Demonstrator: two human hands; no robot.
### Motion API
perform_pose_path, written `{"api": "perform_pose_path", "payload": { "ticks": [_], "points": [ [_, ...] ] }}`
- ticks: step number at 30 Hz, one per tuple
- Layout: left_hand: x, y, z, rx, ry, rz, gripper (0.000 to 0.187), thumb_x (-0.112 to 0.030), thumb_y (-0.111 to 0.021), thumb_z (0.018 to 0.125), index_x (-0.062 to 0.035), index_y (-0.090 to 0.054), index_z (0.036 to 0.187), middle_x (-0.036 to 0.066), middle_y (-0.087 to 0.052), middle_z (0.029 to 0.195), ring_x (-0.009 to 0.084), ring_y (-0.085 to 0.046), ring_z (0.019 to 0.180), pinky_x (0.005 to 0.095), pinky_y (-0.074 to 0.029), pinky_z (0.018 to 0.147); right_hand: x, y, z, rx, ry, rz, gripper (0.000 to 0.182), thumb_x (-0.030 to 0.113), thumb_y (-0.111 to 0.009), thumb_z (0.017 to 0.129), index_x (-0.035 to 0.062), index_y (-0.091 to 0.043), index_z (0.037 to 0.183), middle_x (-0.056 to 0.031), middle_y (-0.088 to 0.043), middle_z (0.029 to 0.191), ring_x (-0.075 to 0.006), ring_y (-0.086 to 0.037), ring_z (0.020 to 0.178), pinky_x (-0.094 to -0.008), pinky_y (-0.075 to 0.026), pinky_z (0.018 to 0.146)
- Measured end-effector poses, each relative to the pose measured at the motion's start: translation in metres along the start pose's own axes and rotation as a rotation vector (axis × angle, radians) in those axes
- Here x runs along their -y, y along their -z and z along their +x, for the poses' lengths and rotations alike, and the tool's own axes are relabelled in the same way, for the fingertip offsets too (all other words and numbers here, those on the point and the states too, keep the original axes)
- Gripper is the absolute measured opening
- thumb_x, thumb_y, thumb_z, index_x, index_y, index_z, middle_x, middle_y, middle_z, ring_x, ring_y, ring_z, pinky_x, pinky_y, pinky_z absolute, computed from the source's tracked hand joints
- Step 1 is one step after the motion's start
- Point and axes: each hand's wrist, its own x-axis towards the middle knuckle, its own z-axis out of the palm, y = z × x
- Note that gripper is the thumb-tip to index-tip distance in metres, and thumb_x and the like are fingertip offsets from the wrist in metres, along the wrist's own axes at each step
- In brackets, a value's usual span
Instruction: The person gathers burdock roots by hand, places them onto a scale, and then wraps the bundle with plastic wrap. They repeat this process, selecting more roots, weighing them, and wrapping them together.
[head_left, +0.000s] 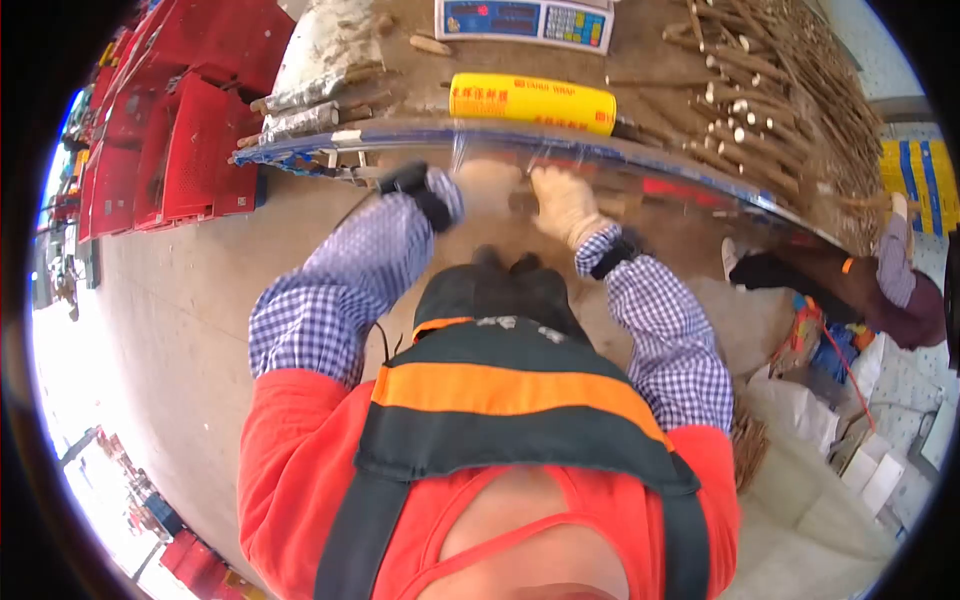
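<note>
My right hand (565, 205), in a pale glove, is closed at the near edge of the table, around what look like brown root-like sticks (620, 203). These are partly hidden and blurred. Close by on the left, my left hand (490, 183) is smeared by motion, so its fingers do not show clearly. Clear plastic film (500, 146) hangs over the table edge just above both hands. Behind it on the table lies a yellow roll-shaped pack (532, 102) with red print.
A weighing scale (525, 22) stands at the back. Heaped brown sticks (760, 100) with pale cut ends cover the table's right side; a few more sticks (310, 120) lie left. Red crates (205, 150) are stacked at left. Another person (850, 280) works at right.
</note>
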Motion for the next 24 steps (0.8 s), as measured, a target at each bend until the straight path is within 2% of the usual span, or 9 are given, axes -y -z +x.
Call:
{"api": "perform_pose_path", "payload": {
  "ticks": [2, 4, 7, 10, 12, 14, 16, 21, 24],
  "points": [
    [-0.02, -0.028, -0.001, -0.381, 0.204, 0.39, 0.049, -0.031, -0.073, 0.071, -0.0085, -0.061, 0.114, 0.018, -0.068, 0.097, 0.033, -0.065, 0.094, 0.043, -0.052, 0.082, -0.017, 0.01, 0.003, 0.225, 0.111, 0.579, 0.047, 0.034, -0.074, 0.066, 0.0025, -0.064, 0.1, -0.0222, -0.067, 0.104, -0.0328, -0.064, 0.101, -0.0423, -0.052, 0.085],
    [-0.01, -0.038, -0.004, -0.396, 0.153, 0.361, 0.055, -0.034, -0.073, 0.073, -0.0088, -0.058, 0.12, 0.016, -0.068, 0.105, 0.0321, -0.063, 0.103, 0.0423, -0.05, 0.087, -0.015, 0.047, 0.014, 0.582, 0.044, 0.37, 0.041, 0.03, -0.072, 0.071, 0.0041, -0.065, 0.101, -0.0228, -0.067, 0.104, -0.0308, -0.066, 0.099, -0.0409, -0.053, 0.084],
    [-0.009, 0.004, -0.017, -0.063, 0.016, -0.418, 0.07, -0.038, -0.077, 0.073, -0.0052, -0.051, 0.129, 0.02, -0.064, 0.115, 0.0367, -0.06, 0.11, 0.0427, -0.047, 0.093, 0.023, 0.031, 0.008, -0.008, 0.094, -0.057, 0.025, 0.02, -0.071, 0.075, 0.0093, -0.06, 0.095, -0.0094, -0.062, 0.092, -0.0258, -0.066, 0.087, -0.0374, -0.055, 0.071],
    [0.021, 0.004, 0.008, 0.118, 0.062, -0.179, 0.067, -0.034, -0.077, 0.073, -0.0046, -0.053, 0.128, 0.02, -0.06, 0.125, 0.0364, -0.056, 0.116, 0.0414, -0.045, 0.097, 0.019, 0.001, 0.005, -0.056, 0.04, 0.043, 0.026, 0.022, -0.07, 0.076, 0.0093, -0.058, 0.095, -0.0076, -0.059, 0.092, -0.0253, -0.064, 0.084, -0.0358, -0.055, 0.068],
    [0.031, 0.003, 0.013, -0.249, -0.174, -0.128, 0.055, -0.043, -0.072, 0.076, -0.0092, -0.062, 0.118, 0.015, -0.065, 0.117, 0.0345, -0.06, 0.109, 0.0411, -0.048, 0.093, 0.017, 0.017, 0.0, 0.051, -0.007, 0.105, 0.021, 0.017, -0.066, 0.078, 0.0082, -0.059, 0.096, -0.0088, -0.059, 0.094, -0.0244, -0.064, 0.086, -0.0347, -0.056, 0.068],
    [0.041, 0.003, 0.032, -0.582, -0.448, 0.175, 0.051, -0.042, -0.066, 0.082, -0.0148, -0.061, 0.124, 0.007, -0.051, 0.14, 0.0282, -0.048, 0.128, 0.0417, -0.038, 0.105, 0.014, 0.011, -0.005, 0.022, -0.043, -0.025, 0.019, 0.015, -0.066, 0.078, 0.0083, -0.063, 0.095, -0.0089, -0.058, 0.093, -0.024, -0.064, 0.086, -0.0353, -0.056, 0.068],
    [0.046, -0.015, 0.038, -0.585, -0.395, 0.327, 0.05, -0.042, -0.063, 0.083, -0.0173, -0.061, 0.127, 0.004, -0.041, 0.147, 0.0263, -0.041, 0.132, 0.0429, -0.032, 0.109, 0.007, -0.02, 0.006, -0.01, -0.037, 0.065, 0.02, 0.017, -0.066, 0.075, 0.0056, -0.068, 0.091, -0.0115, -0.063, 0.092, -0.0259, -0.066, 0.085, -0.0377, -0.056, 0.071],
    [0.031, -0.018, 0.037, -0.48, -0.181, 0.372, 0.052, -0.043, -0.058, 0.083, -0.0187, -0.061, 0.129, 0.002, -0.028, 0.156, 0.0252, -0.031, 0.139, 0.0448, -0.023, 0.114, 0.0, -0.046, -0.01, 0.813, -0.056, 1.069, 0.045, 0.03, -0.076, 0.064, -0.002, -0.07, 0.095, -0.0222, -0.069, 0.094, -0.0344, -0.067, 0.083, -0.0424, -0.053, 0.073],
    [0.024, -0.021, 0.033, -0.545, -0.108, 0.424, 0.057, -0.043, -0.059, 0.082, -0.012, -0.059, 0.13, 0.005, -0.03, 0.155, 0.0275, -0.029, 0.14, 0.048, -0.022, 0.113, 0.012, -0.093, -0.091, 0.542, -0.037, 0.935, 0.049, 0.032, -0.07, 0.064, -0.0005, -0.064, 0.1, -0.0244, -0.068, 0.093, -0.0385, -0.066, 0.087, -0.0475, -0.051, 0.076]
  ]
}}
